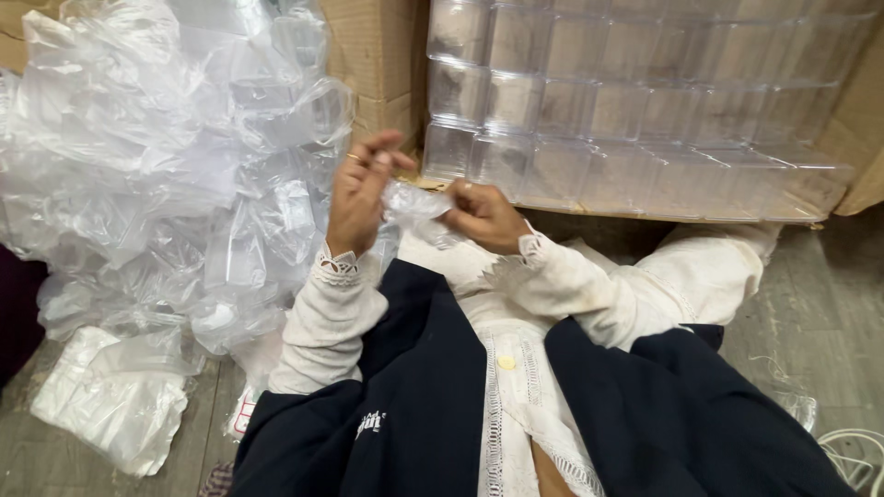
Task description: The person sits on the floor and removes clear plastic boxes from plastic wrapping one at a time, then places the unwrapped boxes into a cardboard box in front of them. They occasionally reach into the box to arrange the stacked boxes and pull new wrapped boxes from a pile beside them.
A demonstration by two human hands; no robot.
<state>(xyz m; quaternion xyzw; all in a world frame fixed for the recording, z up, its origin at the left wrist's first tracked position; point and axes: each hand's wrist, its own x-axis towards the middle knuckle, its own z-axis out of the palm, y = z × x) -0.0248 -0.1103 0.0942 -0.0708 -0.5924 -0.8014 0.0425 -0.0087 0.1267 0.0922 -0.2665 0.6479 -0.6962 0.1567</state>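
Note:
My left hand (357, 195) and my right hand (483, 216) are raised in front of my chest, and both pinch a small crumpled piece of clear plastic wrap (414, 204) stretched between them. The left hand grips its left end with fingertips together, a ring on one finger. My right hand holds the right end from below, also with a ring. Both wrists come out of white lace-edged sleeves under a dark navy vest.
A big heap of clear plastic bags (157, 156) lies to the left. Stacked clear plastic boxes (626, 101) fill an open cardboard carton (378, 55) ahead. A flat pack of white bags (115, 396) lies on the wooden floor (820, 313). White cable (852, 456) at lower right.

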